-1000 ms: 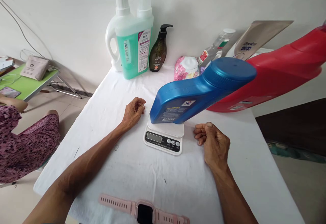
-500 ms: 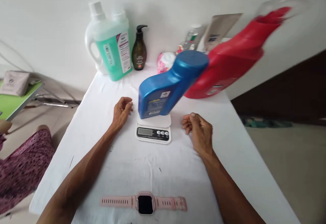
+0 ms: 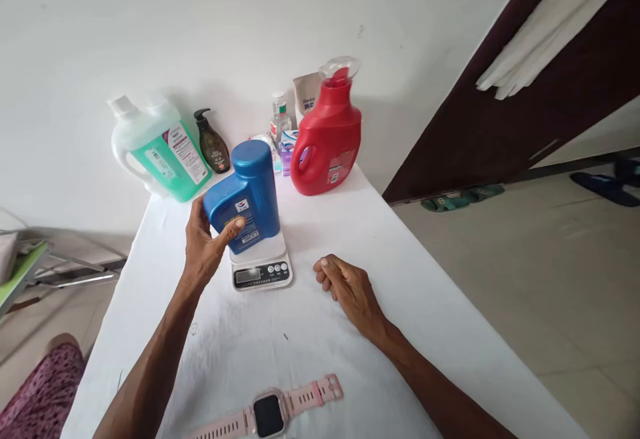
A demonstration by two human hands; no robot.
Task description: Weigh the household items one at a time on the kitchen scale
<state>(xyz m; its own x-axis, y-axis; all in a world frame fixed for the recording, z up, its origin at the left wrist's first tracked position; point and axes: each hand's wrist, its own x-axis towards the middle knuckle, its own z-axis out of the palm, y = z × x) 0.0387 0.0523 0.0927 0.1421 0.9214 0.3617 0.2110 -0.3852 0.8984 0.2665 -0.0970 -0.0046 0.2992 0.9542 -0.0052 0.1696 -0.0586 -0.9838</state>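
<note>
White wall behind, white cloth over the desk (image 3: pixel 350 332), and a dark door standing at two o'clock. At the middle of the desk a blue bottle (image 3: pixel 247 192) stands on a small scale (image 3: pixel 260 267), leaning a little toward eleven o'clock. Its long axis runs base to cap, the wide blue cap at twelve o'clock and away from the wearer, the label facing back toward the camera.

The left hand (image 3: pixel 203 246) wraps the bottle's lower left side, thumb laid across the label and fingers (image 3: pixel 196 216) curled behind it, a closed grip. The right hand (image 3: pixel 345 286) rests on the cloth at three o'clock of the scale, loosely curled and holding nothing.

Judging by its bulk and hard plastic shell, the bottle is likely stiff, smooth and fairly heavy if full; how full it is cannot be told. The waist below the cap, or the flat sides low down, look like the surest holds.

At eleven o'clock stands a green jug (image 3: pixel 160 152), at one o'clock a red jug (image 3: pixel 327 139). A pink watch (image 3: pixel 267 416) lies at six o'clock.
</note>
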